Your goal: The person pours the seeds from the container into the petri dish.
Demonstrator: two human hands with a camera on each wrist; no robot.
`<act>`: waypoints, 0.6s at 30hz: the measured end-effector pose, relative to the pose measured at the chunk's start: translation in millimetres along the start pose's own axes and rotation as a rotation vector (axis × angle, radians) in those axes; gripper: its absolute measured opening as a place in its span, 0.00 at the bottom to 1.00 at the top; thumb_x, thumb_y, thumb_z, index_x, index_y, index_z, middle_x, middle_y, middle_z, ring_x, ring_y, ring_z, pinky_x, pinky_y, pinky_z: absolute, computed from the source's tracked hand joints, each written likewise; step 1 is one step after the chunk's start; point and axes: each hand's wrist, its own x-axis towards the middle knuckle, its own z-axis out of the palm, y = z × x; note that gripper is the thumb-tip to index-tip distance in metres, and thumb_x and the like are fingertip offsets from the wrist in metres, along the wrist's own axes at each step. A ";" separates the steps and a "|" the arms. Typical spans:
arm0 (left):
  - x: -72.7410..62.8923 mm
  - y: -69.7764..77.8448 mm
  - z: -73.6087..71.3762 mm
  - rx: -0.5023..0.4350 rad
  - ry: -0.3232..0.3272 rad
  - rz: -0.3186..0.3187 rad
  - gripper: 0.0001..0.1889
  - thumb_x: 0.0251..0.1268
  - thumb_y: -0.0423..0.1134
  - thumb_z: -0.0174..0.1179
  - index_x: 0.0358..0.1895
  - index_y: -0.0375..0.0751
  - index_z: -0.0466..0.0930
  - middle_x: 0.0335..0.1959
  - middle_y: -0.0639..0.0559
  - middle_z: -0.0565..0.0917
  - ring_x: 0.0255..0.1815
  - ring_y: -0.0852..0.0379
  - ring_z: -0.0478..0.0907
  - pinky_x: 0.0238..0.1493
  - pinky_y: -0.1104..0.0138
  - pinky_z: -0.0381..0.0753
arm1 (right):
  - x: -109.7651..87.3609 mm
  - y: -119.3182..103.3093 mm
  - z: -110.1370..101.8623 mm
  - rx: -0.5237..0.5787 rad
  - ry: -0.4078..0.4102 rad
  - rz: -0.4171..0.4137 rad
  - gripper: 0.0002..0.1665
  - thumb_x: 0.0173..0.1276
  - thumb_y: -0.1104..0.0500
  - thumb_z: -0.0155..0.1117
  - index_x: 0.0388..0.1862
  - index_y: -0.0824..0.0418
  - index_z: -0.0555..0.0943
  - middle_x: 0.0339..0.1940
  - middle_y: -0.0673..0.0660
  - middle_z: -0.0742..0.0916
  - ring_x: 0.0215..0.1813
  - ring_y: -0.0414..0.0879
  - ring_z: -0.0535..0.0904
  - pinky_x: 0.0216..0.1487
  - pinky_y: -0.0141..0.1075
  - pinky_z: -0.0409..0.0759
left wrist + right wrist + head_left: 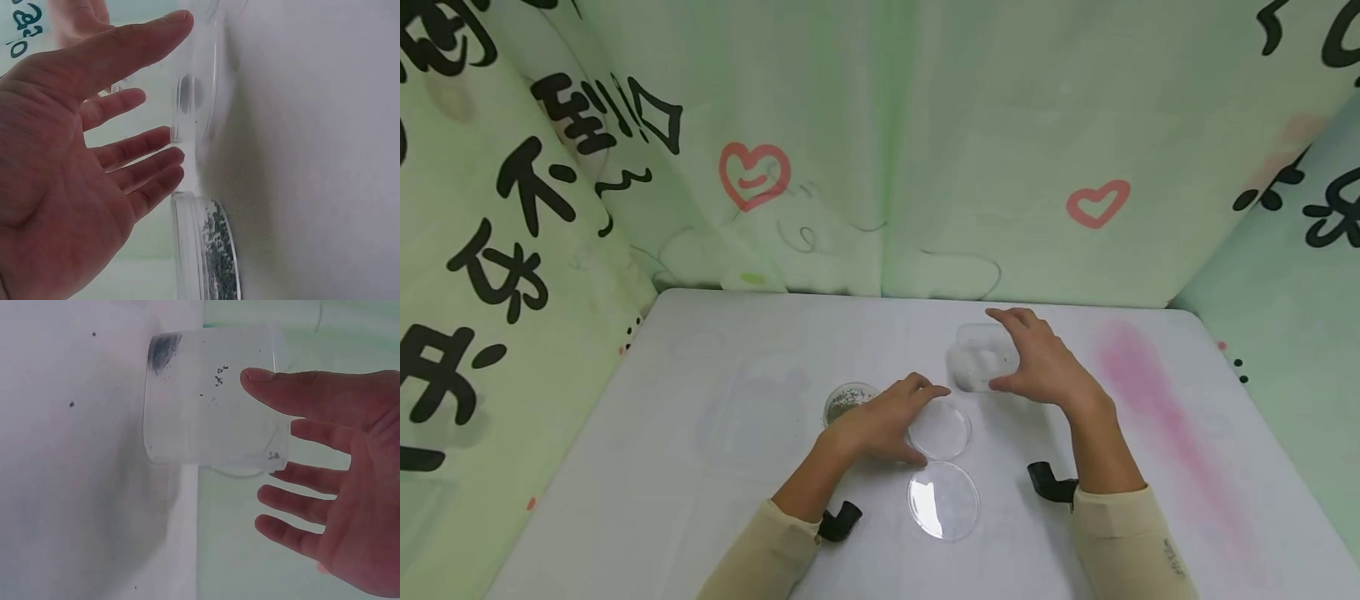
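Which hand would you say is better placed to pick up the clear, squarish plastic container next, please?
Probably the right hand: its fingers are spread around one side of the clear, squarish plastic container, whereas the left hand is farther away, near the clear, round dish of dark granules.

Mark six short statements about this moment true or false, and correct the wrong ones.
1. The right hand is close to a clear container. True.
2. The right hand is clenched in a fist. False: its fingers are spread.
3. In the head view, the left hand partly hides a round dish holding granules. True.
4. The granules are bright red. False: they look mostly dark.
5. In the head view, a pink patch marks the table's right side. True.
6. There, the container is left of the left hand. False: it is right.
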 end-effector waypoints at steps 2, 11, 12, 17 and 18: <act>0.8 0.8 2.1 -0.005 -0.001 -0.002 0.49 0.55 0.41 0.80 0.80 0.53 0.63 0.70 0.53 0.69 0.72 0.55 0.69 0.67 0.64 0.76 | 2.7 4.1 0.1 0.021 -0.025 0.012 0.59 0.57 0.59 0.80 0.84 0.57 0.58 0.79 0.68 0.66 0.76 0.70 0.64 0.67 0.68 0.71; 1.9 6.5 7.3 -0.001 -0.008 -0.032 0.48 0.56 0.43 0.79 0.80 0.56 0.62 0.69 0.54 0.68 0.70 0.56 0.69 0.66 0.63 0.77 | 9.3 20.3 9.7 0.081 -0.078 0.063 0.59 0.57 0.59 0.80 0.83 0.60 0.58 0.79 0.69 0.69 0.76 0.68 0.66 0.72 0.67 0.67; 2.3 6.5 7.6 0.003 -0.007 -0.030 0.48 0.57 0.44 0.79 0.80 0.55 0.62 0.69 0.54 0.68 0.71 0.56 0.69 0.66 0.63 0.77 | 9.8 22.1 11.1 0.092 -0.076 0.064 0.59 0.56 0.60 0.79 0.83 0.60 0.59 0.78 0.69 0.70 0.76 0.68 0.67 0.72 0.67 0.67; 4.5 6.2 8.1 -0.003 -0.004 -0.016 0.45 0.60 0.44 0.76 0.80 0.53 0.63 0.69 0.53 0.68 0.71 0.55 0.68 0.68 0.62 0.76 | 12.5 30.7 16.1 0.128 -0.059 0.055 0.57 0.56 0.60 0.79 0.82 0.59 0.60 0.76 0.68 0.74 0.73 0.68 0.70 0.68 0.67 0.72; 5.0 6.0 8.2 0.000 -0.004 -0.014 0.45 0.60 0.44 0.76 0.80 0.52 0.63 0.69 0.53 0.68 0.71 0.55 0.69 0.68 0.62 0.76 | 12.7 31.8 16.4 0.134 -0.055 0.052 0.57 0.56 0.60 0.79 0.82 0.59 0.60 0.75 0.68 0.75 0.73 0.68 0.71 0.67 0.66 0.73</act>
